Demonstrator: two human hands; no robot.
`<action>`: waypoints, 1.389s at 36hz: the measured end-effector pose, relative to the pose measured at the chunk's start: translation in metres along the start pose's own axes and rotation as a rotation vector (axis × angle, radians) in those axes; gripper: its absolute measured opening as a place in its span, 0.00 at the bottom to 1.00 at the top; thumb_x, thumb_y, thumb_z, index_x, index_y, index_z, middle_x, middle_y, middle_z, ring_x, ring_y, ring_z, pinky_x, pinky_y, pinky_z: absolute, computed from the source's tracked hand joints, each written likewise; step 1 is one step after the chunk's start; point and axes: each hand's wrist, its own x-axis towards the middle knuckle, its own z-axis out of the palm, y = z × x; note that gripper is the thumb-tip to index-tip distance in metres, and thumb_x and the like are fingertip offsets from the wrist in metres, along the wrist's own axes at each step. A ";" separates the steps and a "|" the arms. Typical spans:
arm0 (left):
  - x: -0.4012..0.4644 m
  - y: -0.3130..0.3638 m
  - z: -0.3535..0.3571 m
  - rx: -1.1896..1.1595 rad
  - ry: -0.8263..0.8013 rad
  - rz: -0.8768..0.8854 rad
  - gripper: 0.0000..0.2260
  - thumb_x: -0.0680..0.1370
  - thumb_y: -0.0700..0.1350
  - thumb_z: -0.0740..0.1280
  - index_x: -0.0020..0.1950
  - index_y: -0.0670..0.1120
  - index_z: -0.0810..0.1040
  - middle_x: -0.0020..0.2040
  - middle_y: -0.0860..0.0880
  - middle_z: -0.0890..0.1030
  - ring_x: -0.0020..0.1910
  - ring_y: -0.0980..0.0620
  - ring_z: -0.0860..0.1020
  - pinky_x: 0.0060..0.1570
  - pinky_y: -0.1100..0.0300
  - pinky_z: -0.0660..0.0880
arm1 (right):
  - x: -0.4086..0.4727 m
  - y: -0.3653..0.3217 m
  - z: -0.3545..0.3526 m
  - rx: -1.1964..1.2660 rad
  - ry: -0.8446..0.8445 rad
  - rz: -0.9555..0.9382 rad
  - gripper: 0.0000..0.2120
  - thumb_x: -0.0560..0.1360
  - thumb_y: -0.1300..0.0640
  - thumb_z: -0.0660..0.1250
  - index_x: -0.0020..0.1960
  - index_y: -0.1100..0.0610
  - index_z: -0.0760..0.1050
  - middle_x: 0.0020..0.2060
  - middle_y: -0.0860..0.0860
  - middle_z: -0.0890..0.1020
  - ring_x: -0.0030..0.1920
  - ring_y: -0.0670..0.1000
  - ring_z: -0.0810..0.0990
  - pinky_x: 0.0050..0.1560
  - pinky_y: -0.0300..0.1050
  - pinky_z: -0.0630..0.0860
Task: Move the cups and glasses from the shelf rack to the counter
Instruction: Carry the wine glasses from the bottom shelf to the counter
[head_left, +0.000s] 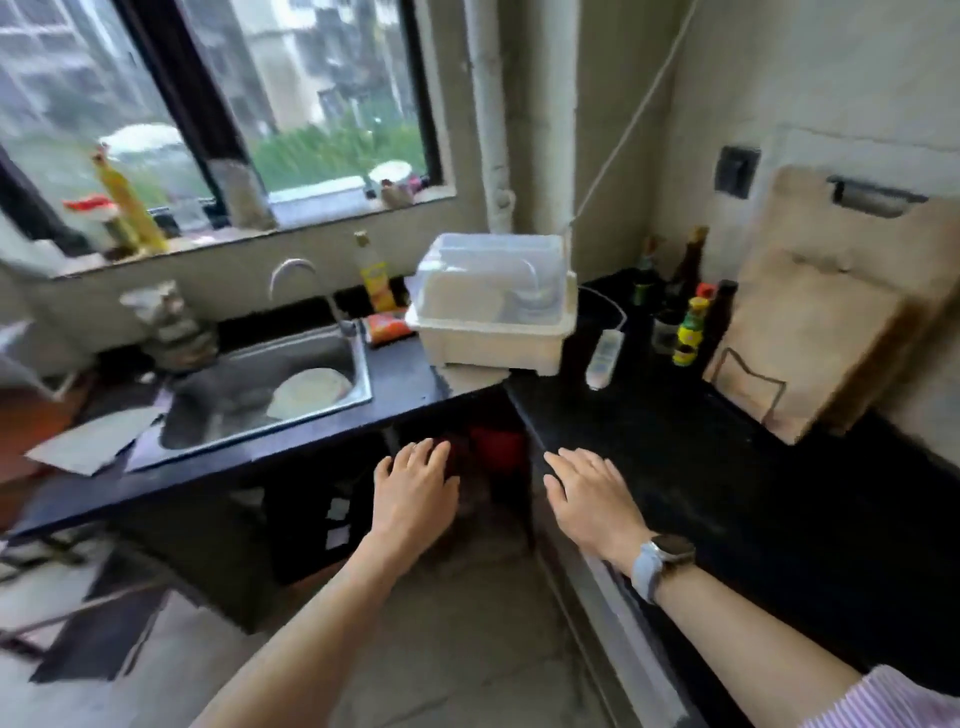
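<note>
Reach step, nothing held: left hand (415, 480) and right hand (592, 493) hover with fingers spread and empty before the black stone worktop (675, 441); cups likely inside lidded white plastic dish rack (491, 306) at the corner, so lift its lid next.

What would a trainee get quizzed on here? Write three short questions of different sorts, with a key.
1. True or false: the left hand grips a cup.
2. What lies in the sink? A) white plate B) kettle C) pan
3. Fill in: the lidded dish rack stands on the black ____.

Key: 1. False; both it and the right hand are open and hold nothing. 2. A, the white plate. 3. counter.
</note>
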 end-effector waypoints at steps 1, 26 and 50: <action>-0.010 -0.027 -0.009 0.011 0.020 -0.058 0.23 0.77 0.53 0.59 0.71 0.50 0.65 0.72 0.48 0.68 0.72 0.49 0.64 0.69 0.49 0.61 | 0.009 -0.026 0.008 -0.001 -0.012 -0.060 0.21 0.80 0.49 0.50 0.72 0.52 0.62 0.72 0.51 0.65 0.73 0.52 0.59 0.73 0.54 0.54; -0.204 -0.609 -0.161 0.137 0.174 -0.837 0.16 0.78 0.51 0.58 0.63 0.48 0.71 0.61 0.48 0.77 0.60 0.47 0.74 0.60 0.51 0.69 | 0.112 -0.662 0.239 -0.029 -0.209 -0.884 0.16 0.78 0.50 0.52 0.61 0.54 0.71 0.60 0.54 0.77 0.62 0.57 0.72 0.63 0.53 0.67; 0.022 -1.015 -0.221 0.010 0.356 -0.727 0.16 0.78 0.49 0.58 0.64 0.47 0.71 0.62 0.46 0.76 0.61 0.45 0.73 0.61 0.50 0.70 | 0.406 -1.009 0.372 0.070 -0.151 -0.830 0.18 0.79 0.50 0.52 0.65 0.53 0.69 0.62 0.53 0.76 0.64 0.56 0.71 0.63 0.54 0.66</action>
